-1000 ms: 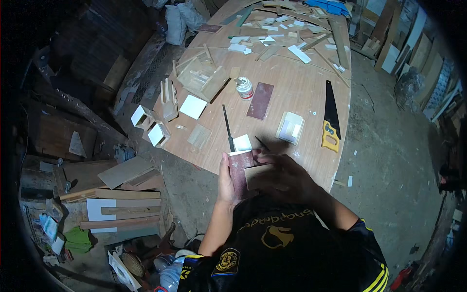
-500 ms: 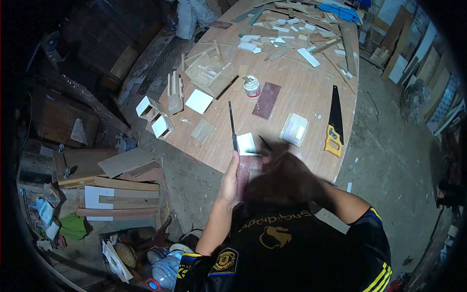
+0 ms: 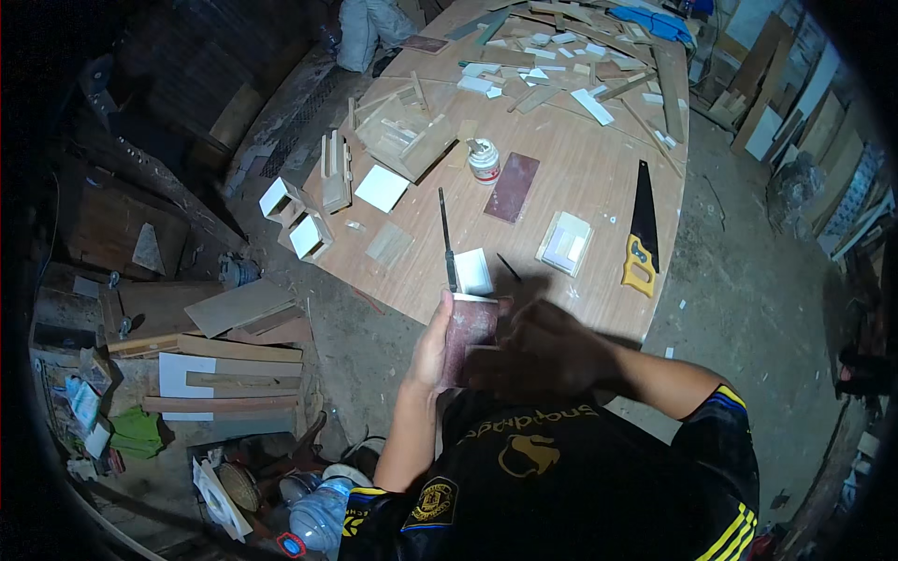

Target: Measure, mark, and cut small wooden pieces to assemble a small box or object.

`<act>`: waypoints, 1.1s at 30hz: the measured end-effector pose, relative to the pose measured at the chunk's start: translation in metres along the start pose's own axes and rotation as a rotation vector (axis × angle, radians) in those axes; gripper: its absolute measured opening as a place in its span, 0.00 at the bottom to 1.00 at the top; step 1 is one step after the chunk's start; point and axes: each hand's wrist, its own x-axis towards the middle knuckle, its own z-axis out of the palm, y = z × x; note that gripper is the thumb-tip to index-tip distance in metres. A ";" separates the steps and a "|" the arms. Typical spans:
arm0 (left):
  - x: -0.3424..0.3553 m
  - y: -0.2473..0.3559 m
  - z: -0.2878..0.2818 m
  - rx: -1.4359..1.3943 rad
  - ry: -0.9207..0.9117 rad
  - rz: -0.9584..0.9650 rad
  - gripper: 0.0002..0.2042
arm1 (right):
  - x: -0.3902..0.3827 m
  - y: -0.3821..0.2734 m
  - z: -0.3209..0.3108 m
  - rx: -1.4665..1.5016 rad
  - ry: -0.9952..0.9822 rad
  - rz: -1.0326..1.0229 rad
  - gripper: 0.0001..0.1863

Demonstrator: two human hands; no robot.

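Note:
My left hand (image 3: 433, 348) is closed along the left side of a reddish-brown rectangular sheet of sandpaper (image 3: 470, 325), held at the table's near edge. Its upper end shows a pale edge. My right hand (image 3: 538, 351) is in deep shadow over the sandpaper's lower right part; its fingers are too dark to make out, and so is anything in them. Just beyond the sandpaper lie a small white board (image 3: 474, 271), a long thin dark file-like tool (image 3: 446, 238) and a short dark stick (image 3: 509, 267).
Farther off stand a glue jar (image 3: 484, 164), another reddish-brown sheet (image 3: 513, 189) and a wooden box frame (image 3: 402, 140). A yellow-handled handsaw (image 3: 643, 234) lies near the right edge, left of it a small board stack (image 3: 565, 243). Scrap wood (image 3: 561, 70) covers the far end.
My right hand has shifted slightly down and left over the sandpaper, and its motion blur has lessened. My left hand and the sandpaper have moved slightly left.

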 end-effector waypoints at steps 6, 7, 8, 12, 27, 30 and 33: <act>-0.001 -0.002 -0.010 -0.301 -0.218 0.037 0.34 | 0.035 0.021 -0.015 -0.227 -0.465 0.241 0.19; -0.008 0.004 0.002 -0.053 0.116 0.002 0.33 | 0.038 0.018 -0.009 -0.230 -0.624 0.384 0.18; -0.008 -0.001 -0.009 -0.052 0.117 -0.001 0.33 | 0.040 0.016 -0.005 -0.230 -0.782 0.527 0.17; -0.003 0.005 0.006 -0.328 0.018 0.052 0.33 | 0.045 0.031 -0.016 -0.036 -0.501 0.525 0.15; -0.028 0.027 -0.001 -0.023 0.439 0.286 0.38 | 0.038 -0.006 -0.025 0.769 0.153 0.555 0.28; -0.029 0.028 0.000 -0.060 0.330 0.306 0.35 | 0.040 -0.007 -0.023 0.679 0.125 0.451 0.31; -0.030 0.032 0.009 -0.024 0.306 0.306 0.37 | 0.044 -0.013 -0.022 0.618 0.105 0.357 0.27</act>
